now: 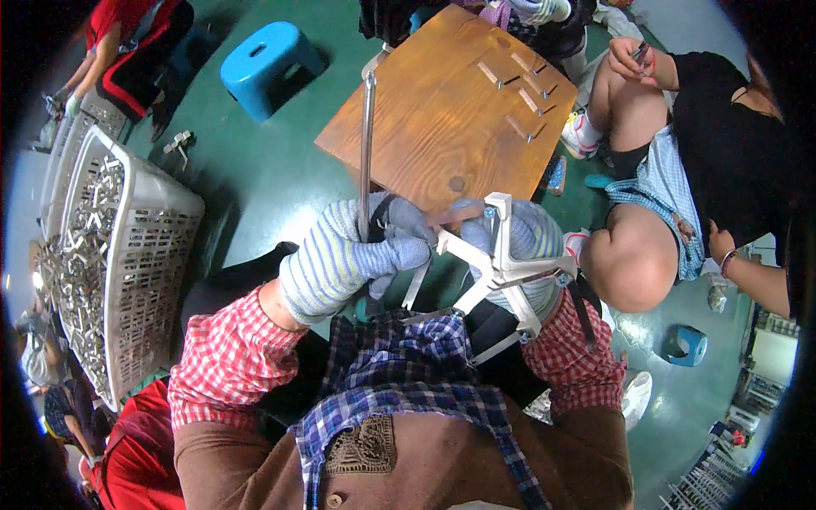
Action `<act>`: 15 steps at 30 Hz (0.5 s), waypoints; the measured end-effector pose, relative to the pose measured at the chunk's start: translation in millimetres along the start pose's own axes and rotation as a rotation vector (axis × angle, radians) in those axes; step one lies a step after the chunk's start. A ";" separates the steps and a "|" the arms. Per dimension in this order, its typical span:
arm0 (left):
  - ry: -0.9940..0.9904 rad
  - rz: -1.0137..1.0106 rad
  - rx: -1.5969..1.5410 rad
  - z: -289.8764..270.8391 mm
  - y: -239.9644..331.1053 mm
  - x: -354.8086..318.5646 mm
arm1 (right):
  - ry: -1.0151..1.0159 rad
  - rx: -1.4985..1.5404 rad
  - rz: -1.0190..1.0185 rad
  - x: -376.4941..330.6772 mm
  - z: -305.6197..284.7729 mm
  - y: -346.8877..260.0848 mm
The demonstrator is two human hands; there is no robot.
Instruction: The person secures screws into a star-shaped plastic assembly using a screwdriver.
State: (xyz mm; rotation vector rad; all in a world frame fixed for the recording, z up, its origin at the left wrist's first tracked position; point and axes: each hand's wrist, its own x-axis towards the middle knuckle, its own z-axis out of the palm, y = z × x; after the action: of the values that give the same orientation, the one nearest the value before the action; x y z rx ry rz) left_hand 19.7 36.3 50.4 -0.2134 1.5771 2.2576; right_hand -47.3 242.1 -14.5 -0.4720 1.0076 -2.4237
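My left hand (357, 255), in a striped grey-blue knit glove, is closed round a long shiny metal rod (367, 144) that stands up past the thumb. Its fingertips meet the end of one arm of a white, several-armed bracket (501, 268). My right hand (531, 238), gloved alike, is closed on this bracket from behind; the bracket covers part of its fingers. Small bolts sit at the ends of the bracket's arms, and thin strips hang from some of them. Between my hands, a short brownish piece (459, 214) is blurred.
Ahead stands a wooden table (408, 110) with several small strips and bolts (527, 98). A white basket (127, 280) full of metal parts is at left. A blue stool (268, 64) stands far left, and a smaller one (687, 344) at right. A person (714, 153) sits at right.
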 end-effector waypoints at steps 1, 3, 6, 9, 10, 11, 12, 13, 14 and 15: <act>0.006 -0.004 -0.003 -1.3 1.1 -1.3 | -0.013 -0.074 0.046 -0.3 0.2 -0.4; 0.006 -0.016 0.095 -4.4 3.0 -2.9 | -0.041 -0.225 0.137 -1.5 0.0 -4.4; 0.009 0.014 0.237 -11.3 -1.1 -4.2 | -0.083 -0.451 0.270 -5.2 -1.0 -12.9; 0.000 0.004 0.325 -12.9 2.9 -5.2 | -0.128 -0.677 0.401 -7.5 -2.2 -18.4; 0.001 0.002 0.323 -13.1 2.2 -4.8 | -0.143 -0.755 0.444 -8.0 -2.3 -19.8; 0.000 -0.012 0.304 -13.3 1.2 -4.3 | -0.143 -0.754 0.446 -9.4 -2.4 -19.4; -0.001 -0.024 0.286 -13.4 0.4 -4.1 | -0.065 -0.351 0.533 -11.7 -3.1 -18.4; -0.003 -0.023 0.285 -12.9 1.1 -4.9 | 0.014 0.055 0.603 -14.0 -3.6 -17.8; 0.002 -0.050 0.255 -11.9 2.7 -6.1 | 0.094 0.462 0.653 -15.4 -3.7 -18.2; 0.007 -0.075 0.227 -11.0 3.5 -5.5 | -0.019 0.622 0.581 -11.2 -0.3 -14.0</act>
State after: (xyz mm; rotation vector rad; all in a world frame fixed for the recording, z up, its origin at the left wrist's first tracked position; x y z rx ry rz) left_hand 22.5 23.8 51.3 -0.2139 1.7814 2.0041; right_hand -42.2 257.1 -5.9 0.0231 0.2744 -2.0331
